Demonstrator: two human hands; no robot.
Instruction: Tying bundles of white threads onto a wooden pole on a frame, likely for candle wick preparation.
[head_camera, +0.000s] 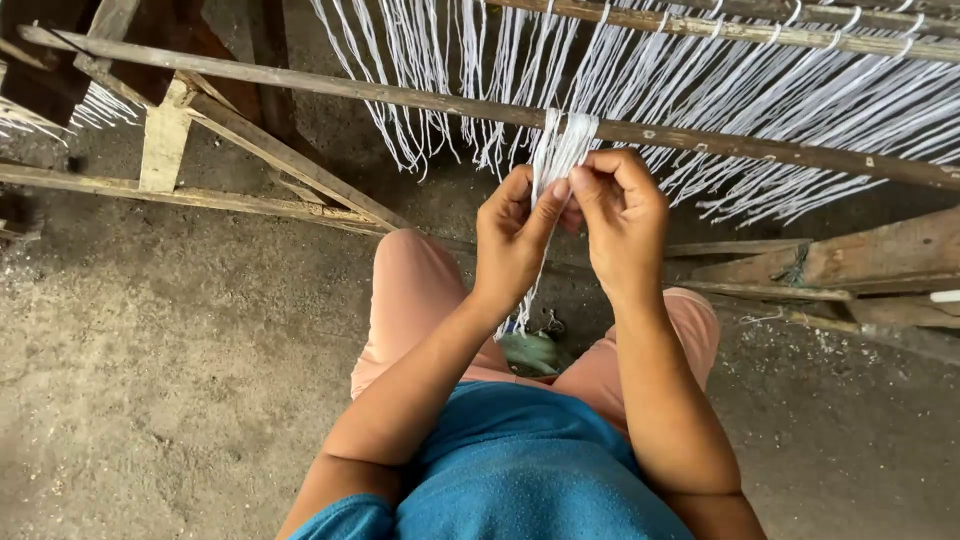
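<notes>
A bundle of white threads (560, 150) hangs over a long wooden bar (400, 98) of a frame. My left hand (512, 235) pinches this bundle from the left, thumb pressed against the strands. My right hand (622, 215) grips the same bundle from the right, fingers curled around it just below the bar. The two hands touch each other at the threads. The bundle's loose end runs down between my knees, partly hidden by my left hand.
Many more white threads (700, 90) hang in rows from a second bar (800, 35) behind. Wooden beams (850, 260) lie at the right, slanted frame struts (165, 135) at the left. Rough concrete floor (160, 360) spreads below.
</notes>
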